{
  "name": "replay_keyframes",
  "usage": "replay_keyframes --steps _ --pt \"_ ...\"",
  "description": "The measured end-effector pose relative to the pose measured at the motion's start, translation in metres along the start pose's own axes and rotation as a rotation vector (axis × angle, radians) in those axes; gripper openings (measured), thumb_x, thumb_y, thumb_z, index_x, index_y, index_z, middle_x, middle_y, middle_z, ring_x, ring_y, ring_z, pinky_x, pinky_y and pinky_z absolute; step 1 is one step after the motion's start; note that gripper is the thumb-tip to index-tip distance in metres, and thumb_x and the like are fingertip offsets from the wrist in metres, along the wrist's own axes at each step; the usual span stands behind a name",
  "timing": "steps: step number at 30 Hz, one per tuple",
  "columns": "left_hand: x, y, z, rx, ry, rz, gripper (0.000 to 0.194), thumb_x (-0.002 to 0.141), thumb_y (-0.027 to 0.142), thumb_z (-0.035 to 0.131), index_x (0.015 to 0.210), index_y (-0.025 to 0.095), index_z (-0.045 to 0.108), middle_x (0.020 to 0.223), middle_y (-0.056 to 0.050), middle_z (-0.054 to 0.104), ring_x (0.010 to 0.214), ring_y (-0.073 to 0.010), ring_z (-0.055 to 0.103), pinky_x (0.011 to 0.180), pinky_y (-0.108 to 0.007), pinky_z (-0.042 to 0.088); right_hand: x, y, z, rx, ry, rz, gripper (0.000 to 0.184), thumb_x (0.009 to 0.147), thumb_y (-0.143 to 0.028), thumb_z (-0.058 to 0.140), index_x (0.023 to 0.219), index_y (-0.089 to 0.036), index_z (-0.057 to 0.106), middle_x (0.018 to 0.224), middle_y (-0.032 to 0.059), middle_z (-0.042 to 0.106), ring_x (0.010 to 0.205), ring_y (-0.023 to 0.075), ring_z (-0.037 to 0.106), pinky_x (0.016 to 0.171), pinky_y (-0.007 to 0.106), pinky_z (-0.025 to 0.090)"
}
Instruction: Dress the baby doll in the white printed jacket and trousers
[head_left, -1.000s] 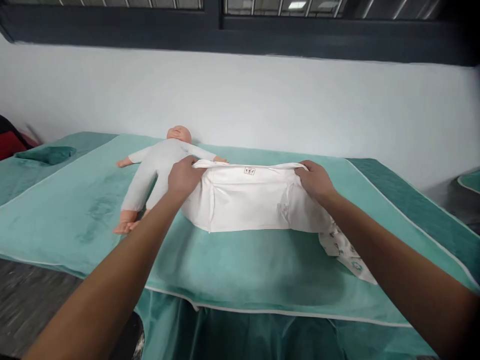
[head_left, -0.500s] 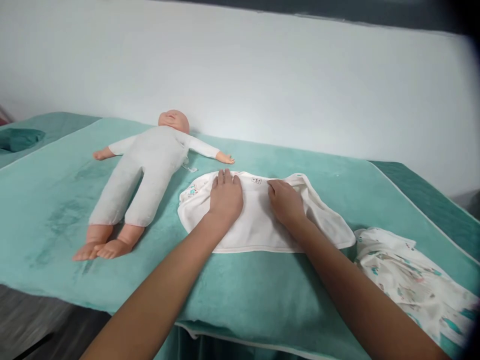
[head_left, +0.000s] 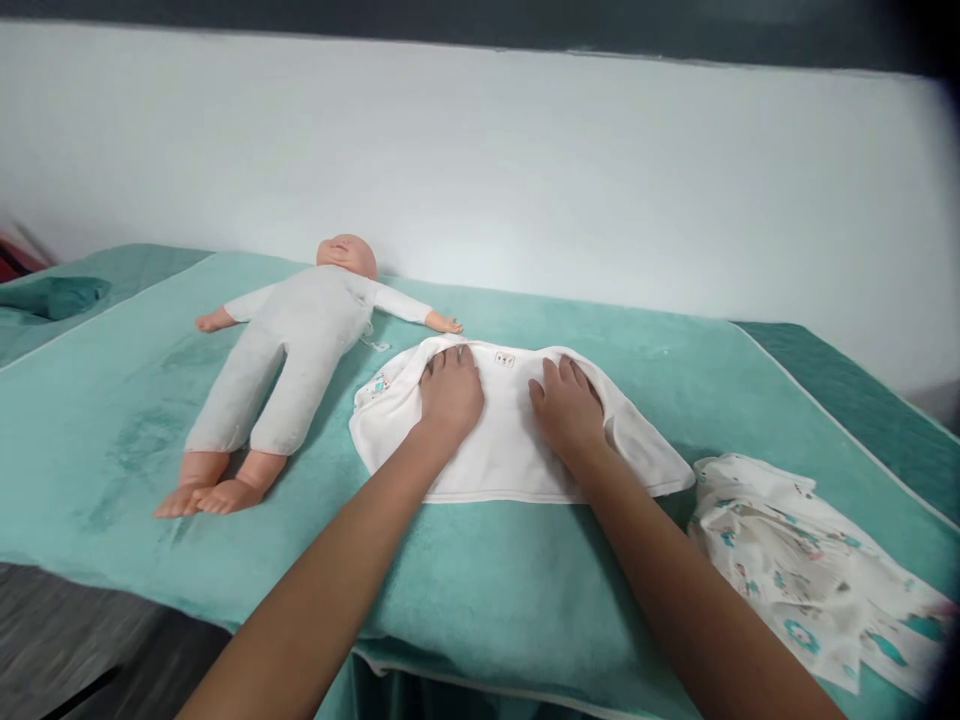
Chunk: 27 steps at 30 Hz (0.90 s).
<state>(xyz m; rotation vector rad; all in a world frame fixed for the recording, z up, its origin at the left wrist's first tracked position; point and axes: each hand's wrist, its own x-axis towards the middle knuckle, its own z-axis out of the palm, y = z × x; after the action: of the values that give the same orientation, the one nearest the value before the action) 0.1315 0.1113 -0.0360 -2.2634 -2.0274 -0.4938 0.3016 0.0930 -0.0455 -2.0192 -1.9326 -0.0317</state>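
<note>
A white baby shirt lies spread on the green-covered table, its plain side up, with a small printed label near the top edge and a bit of coloured print at the left. My left hand rests flat on its upper left part, fingertips just under the folded edge. On the upper right part lies my right hand, fingers spread, their tips against the folded-over edge. Both hands are open and grip nothing. Left of the shirt a baby doll in a white cloth body lies on its back, arms out.
A crumpled white printed garment lies to the right of the shirt. The green cover drapes over the table's front edge. A darker green bundle is at the far left. Behind the table stands a white wall.
My right hand has spread its fingers, and the shirt's top edge near it now lies smoother and more open. My left hand stays in about the same place. The view has shifted slightly.
</note>
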Motion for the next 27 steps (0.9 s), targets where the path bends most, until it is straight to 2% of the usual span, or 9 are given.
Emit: replay_keyframes --steps 2,4,11,13,15,18,21,24,27 --pt "0.0 0.0 0.001 -0.002 0.054 -0.003 0.051 0.099 0.021 0.03 0.147 0.01 0.044 0.145 -0.019 0.053 0.135 -0.0338 0.047 0.109 -0.049 0.043 0.0 0.0 0.005 -0.007 0.042 -0.038 0.056 0.098 -0.031 0.042 0.15 -0.011 0.039 0.163 0.024 0.026 0.15 0.0362 0.026 0.106 0.05 0.041" --pt "-0.001 0.0 0.004 -0.011 0.082 0.001 0.055 0.098 0.018 0.03 0.15 0.009 0.04 0.149 -0.018 0.05 0.138 -0.034 0.044 0.11 -0.049 0.043 -0.001 0.0 0.009 -0.005 0.079 -0.077 0.064 0.096 -0.028 0.045 0.156 -0.009 0.03 0.166 0.0249 0.014 0.153 0.037 0.018 0.108 0.052 0.04" --pt "-0.001 -0.005 0.012 -0.012 0.132 0.036 0.069 0.089 0.007 0.031 0.158 0.009 0.026 0.16 -0.017 0.037 0.149 -0.0316 0.03 0.119 -0.049 0.033 0.007 -0.004 0.007 -0.085 0.244 -0.103 0.075 0.083 -0.001 0.038 0.157 -0.013 0.028 0.166 0.0243 0.011 0.151 0.0402 0.02 0.104 0.056 0.042" --pt "-0.001 -0.005 0.013 -0.017 0.144 0.046 0.07 0.089 0.005 0.028 0.159 0.009 0.022 0.162 -0.016 0.033 0.152 -0.0298 0.026 0.122 -0.048 0.029 0.011 -0.004 0.006 -0.084 0.317 -0.088 0.068 0.084 -0.001 0.035 0.151 -0.014 0.038 0.165 0.0213 0.018 0.148 0.0385 0.024 0.104 0.055 0.04" --pt "-0.002 -0.004 0.014 -0.021 0.143 0.051 0.07 0.089 0.005 0.027 0.159 0.009 0.02 0.164 -0.016 0.03 0.153 -0.0288 0.025 0.123 -0.048 0.028 0.014 -0.003 0.007 -0.072 0.362 -0.054 0.055 0.087 -0.005 0.035 0.139 -0.014 0.05 0.156 0.0217 0.035 0.142 0.0387 0.031 0.102 0.057 0.04" --pt "-0.005 -0.001 0.011 -0.03 0.159 0.035 0.066 0.092 0.01 0.028 0.158 0.009 0.024 0.164 -0.014 0.032 0.152 -0.028 0.028 0.123 -0.047 0.029 0.015 0.0 0.007 -0.102 0.327 -0.009 0.035 0.089 -0.014 0.041 0.116 -0.013 0.063 0.129 0.025 0.056 0.122 0.0412 0.044 0.091 0.057 0.04" --pt "-0.008 0.001 0.006 -0.059 0.203 0.024 0.061 0.096 0.016 0.031 0.157 0.01 0.027 0.161 -0.014 0.037 0.149 -0.0272 0.034 0.122 -0.043 0.033 0.012 0.0 0.006 -0.148 0.304 -0.044 0.027 0.093 -0.02 0.041 0.098 -0.015 0.067 0.108 0.0205 0.064 0.106 0.0365 0.051 0.088 0.053 0.037" --pt "-0.01 0.001 0.002 -0.078 0.262 -0.003 0.061 0.097 0.02 0.034 0.156 0.009 0.027 0.16 -0.016 0.037 0.148 -0.0284 0.035 0.121 -0.042 0.034 0.007 -0.004 0.007 -0.131 0.31 -0.14 0.031 0.099 -0.025 0.037 0.098 -0.017 0.067 0.098 0.0146 0.068 0.098 0.0301 0.056 0.091 0.047 0.035" --pt "-0.011 -0.001 0.0 -0.09 0.282 -0.016 0.062 0.097 0.022 0.037 0.156 0.009 0.027 0.16 -0.017 0.037 0.148 -0.03 0.034 0.12 -0.043 0.035 0.006 -0.009 0.008 -0.073 0.198 -0.154 0.033 0.1 -0.027 0.035 0.107 -0.018 0.067 0.091 0.0117 0.07 0.089 0.026 0.061 0.085 0.039 0.038"
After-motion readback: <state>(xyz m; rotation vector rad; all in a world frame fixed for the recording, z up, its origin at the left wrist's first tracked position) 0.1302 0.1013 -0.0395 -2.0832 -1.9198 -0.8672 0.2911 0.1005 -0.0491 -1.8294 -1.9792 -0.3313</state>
